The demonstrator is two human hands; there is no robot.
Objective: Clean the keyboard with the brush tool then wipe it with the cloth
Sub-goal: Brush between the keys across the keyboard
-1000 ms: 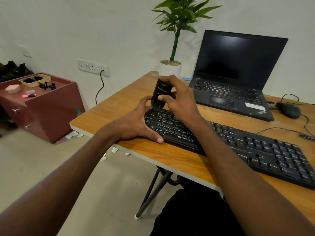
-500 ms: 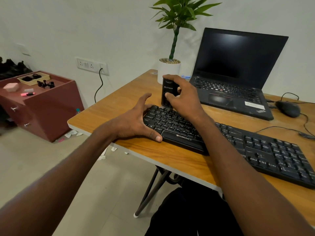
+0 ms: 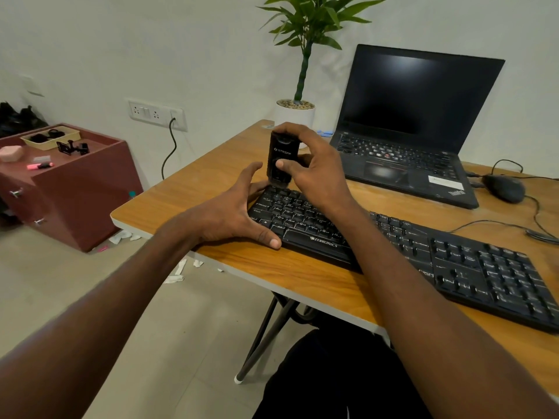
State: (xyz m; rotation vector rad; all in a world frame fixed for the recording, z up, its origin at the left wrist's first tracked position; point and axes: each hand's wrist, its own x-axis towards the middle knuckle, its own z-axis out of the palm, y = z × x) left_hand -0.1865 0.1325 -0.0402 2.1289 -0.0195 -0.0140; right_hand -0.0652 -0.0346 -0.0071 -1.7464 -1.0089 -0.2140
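Observation:
A black keyboard (image 3: 408,246) lies slanted across the wooden table (image 3: 302,276). My right hand (image 3: 314,173) grips a black brush tool (image 3: 279,158) and holds it upright, its lower end touching the keyboard's far left corner. My left hand (image 3: 233,213) rests spread against the keyboard's left end, thumb on the front edge and fingers apart, holding nothing. No cloth is in view.
An open black laptop (image 3: 414,128) stands behind the keyboard, with a wired mouse (image 3: 503,187) to its right. A potted plant (image 3: 298,113) sits at the table's back edge. A maroon cabinet (image 3: 69,182) with small items stands to the left on the floor.
My right hand has shifted the brush tool slightly along the keyboard's far left corner and set it more upright. My left hand has kept its place at the keyboard's left end.

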